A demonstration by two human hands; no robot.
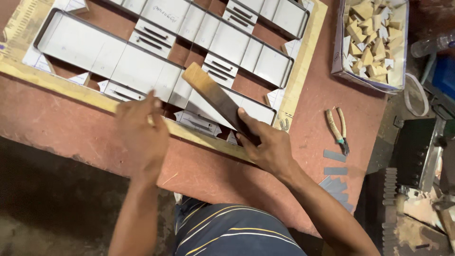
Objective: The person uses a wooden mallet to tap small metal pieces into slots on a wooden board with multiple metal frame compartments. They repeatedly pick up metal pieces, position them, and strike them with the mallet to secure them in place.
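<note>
- Wood block (215, 97), one, slants up and leftward out of the right hand (268, 147), whose fingers are closed round its lower end.
- Left hand (142, 130) presses fingertips onto the die board (303, 71), gripping nothing.
- Pliers (337, 127), one pair, lie right of the grip.

Brown wooden block (215, 97); grey metal strips (335, 155); reddish-brown table (327, 95); navy shorts (237, 232), yellow-white stripes.
</note>
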